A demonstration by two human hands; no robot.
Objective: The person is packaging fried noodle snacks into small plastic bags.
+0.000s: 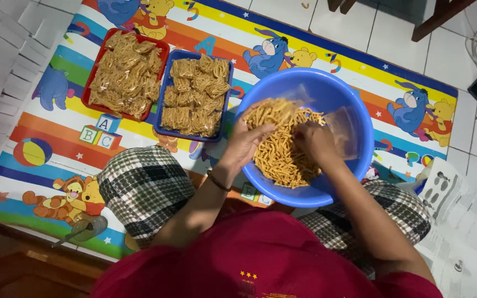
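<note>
Heap of fried yellow snack sticks [282, 152] lay in a round blue basin [360, 118], directly under both hands. Left hand [245, 142] pressed onto the heap's near-left edge, fingers together and curled into the sticks. Right hand [316, 140] dug into the heap's right side, fingers bent; grip hidden, cannot tell what was pinched. Clear plastic bag [342, 129] rested just right of the right hand, against the basin wall. Beyond the left hand, well apart, stood a blue tray [195, 96] and a red tray [123, 74] of bundled snacks on a colourful cartoon mat [45, 149]. Checked trousers [144, 187] lay under both forearms.
</note>
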